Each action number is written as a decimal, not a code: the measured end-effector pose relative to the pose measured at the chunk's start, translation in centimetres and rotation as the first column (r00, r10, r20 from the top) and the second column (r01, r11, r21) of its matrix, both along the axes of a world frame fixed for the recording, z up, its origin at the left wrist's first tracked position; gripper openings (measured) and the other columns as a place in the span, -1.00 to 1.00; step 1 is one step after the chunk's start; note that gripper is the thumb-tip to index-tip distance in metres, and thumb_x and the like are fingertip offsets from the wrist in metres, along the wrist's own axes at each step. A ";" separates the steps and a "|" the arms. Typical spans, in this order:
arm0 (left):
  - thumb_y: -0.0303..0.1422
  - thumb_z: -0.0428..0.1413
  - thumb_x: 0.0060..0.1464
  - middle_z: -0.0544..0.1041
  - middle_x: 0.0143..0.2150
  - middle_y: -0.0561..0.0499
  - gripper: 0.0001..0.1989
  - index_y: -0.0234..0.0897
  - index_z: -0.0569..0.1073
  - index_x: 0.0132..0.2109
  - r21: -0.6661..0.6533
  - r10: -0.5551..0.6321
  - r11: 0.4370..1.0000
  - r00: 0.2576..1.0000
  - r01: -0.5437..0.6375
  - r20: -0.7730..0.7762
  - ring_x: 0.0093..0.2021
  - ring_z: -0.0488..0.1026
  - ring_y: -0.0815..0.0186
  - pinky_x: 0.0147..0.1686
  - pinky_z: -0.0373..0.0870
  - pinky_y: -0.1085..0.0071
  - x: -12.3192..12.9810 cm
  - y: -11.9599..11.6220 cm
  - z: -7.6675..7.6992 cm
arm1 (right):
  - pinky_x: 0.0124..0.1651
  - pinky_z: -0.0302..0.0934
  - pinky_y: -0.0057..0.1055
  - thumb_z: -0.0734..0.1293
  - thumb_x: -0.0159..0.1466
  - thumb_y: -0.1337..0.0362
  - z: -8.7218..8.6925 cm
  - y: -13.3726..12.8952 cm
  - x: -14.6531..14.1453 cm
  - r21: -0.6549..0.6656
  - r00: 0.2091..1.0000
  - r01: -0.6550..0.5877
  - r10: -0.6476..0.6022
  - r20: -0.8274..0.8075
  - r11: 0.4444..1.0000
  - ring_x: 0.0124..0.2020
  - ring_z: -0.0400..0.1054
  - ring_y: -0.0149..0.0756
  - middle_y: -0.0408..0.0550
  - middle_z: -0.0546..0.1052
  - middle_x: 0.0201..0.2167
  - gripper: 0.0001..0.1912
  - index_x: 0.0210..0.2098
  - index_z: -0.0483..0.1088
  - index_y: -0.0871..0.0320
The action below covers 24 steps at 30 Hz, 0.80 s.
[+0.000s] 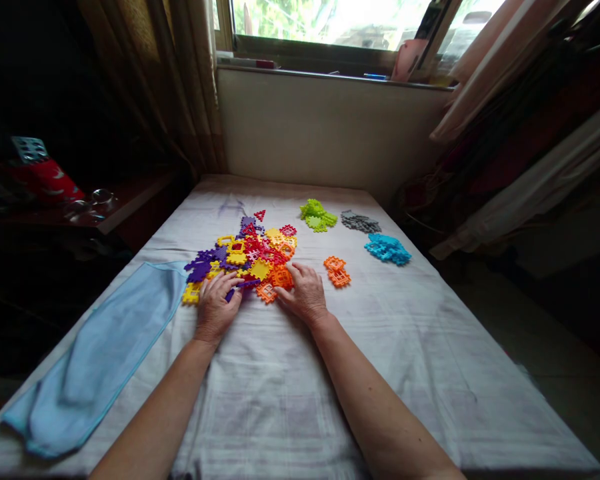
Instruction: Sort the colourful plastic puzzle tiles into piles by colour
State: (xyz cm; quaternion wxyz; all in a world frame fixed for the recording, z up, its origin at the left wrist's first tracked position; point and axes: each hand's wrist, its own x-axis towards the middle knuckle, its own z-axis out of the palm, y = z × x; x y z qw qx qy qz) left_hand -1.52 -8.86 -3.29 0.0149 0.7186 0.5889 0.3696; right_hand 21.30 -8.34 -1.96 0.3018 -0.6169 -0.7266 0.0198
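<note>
A mixed pile of plastic interlocking building tiles, with yellow [260, 269], purple [200, 265] and red [253, 243] ones among them, lies on the bed-like cloth surface. My left hand [219, 305] rests on the near left of the pile, fingers apart over yellow and purple tiles. A purple piece [230, 294] shows beside its thumb. At the right side of the pile, my right hand [305, 293] has its thumb and fingers around an orange tile [283, 275]. Another orange tile [267, 292] lies just by the right thumb.
Separate heaps of lime green tiles [319, 216], grey pieces [361, 221], blue tiles [387, 248] and orange tiles [337, 272] lie to the right. A light blue cloth [115, 353] is spread at the left. Beyond stand a wall and window; a dark side table [135, 200] is at left.
</note>
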 end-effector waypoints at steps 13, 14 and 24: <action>-0.24 0.03 0.18 0.61 0.03 -0.09 -0.77 -0.18 0.54 -0.16 0.076 -0.022 0.997 0.997 0.016 0.079 0.14 0.46 0.06 0.20 0.26 0.00 -0.3 0.1 0.1 | 0.17 0.08 -0.16 0.39 0.20 0.09 0.0 0.5 2.2 0.051 0.997 0.066 -0.063 -0.046 0.997 0.10 0.30 -0.06 0.10 0.49 0.09 -0.49 0.12 0.42 0.12; -0.23 0.03 0.18 0.61 0.02 -0.10 -0.76 -0.19 0.54 -0.17 0.089 -0.015 0.996 0.996 0.008 0.088 0.13 0.47 0.05 0.19 0.27 0.00 -0.3 0.2 0.1 | 0.17 0.07 -0.15 0.38 0.21 0.10 0.0 0.6 3.0 0.058 0.990 0.131 -0.129 -0.051 0.990 0.10 0.29 -0.05 0.11 0.49 0.09 -0.49 0.12 0.41 0.13; -0.18 0.01 0.18 0.61 -0.03 -0.13 -0.73 -0.22 0.52 -0.19 0.125 -0.025 0.992 0.978 -0.002 0.209 0.06 0.51 0.14 0.18 0.36 0.11 -0.9 0.6 0.3 | 0.10 0.09 -0.10 0.36 0.19 0.12 -1.1 1.1 8.4 -0.009 0.849 0.521 -0.520 -0.095 0.853 0.08 0.26 0.01 0.15 0.47 0.08 -0.52 0.08 0.44 0.13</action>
